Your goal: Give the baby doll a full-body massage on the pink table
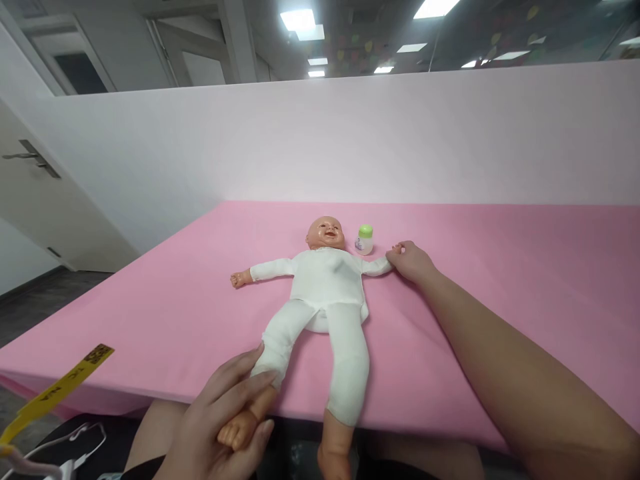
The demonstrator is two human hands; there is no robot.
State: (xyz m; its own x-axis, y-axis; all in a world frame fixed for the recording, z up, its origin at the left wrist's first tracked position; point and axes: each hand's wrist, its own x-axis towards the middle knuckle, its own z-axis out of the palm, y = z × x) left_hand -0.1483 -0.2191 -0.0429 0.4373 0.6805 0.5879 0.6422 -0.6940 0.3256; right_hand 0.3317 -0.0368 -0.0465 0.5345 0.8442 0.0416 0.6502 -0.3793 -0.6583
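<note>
A baby doll (327, 280) in a white cloth body lies on its back on the pink table, its head away from me and its arms spread. My left hand (225, 407) curls around the doll's lower leg and foot at the table's front edge. At the right, my right hand (411, 261) is closed on the doll's hand at the end of its outstretched arm. Beside the doll's head stands a small baby bottle (365, 240) with a green cap. The doll's other foot (335, 453) hangs past the table edge.
The pink-covered table (475, 320) reaches back to a white wall (350, 140) with glass above it. A door (40, 187) is at the left. A yellow tag (60, 387) and a white cable (85, 447) show at lower left, near my legs.
</note>
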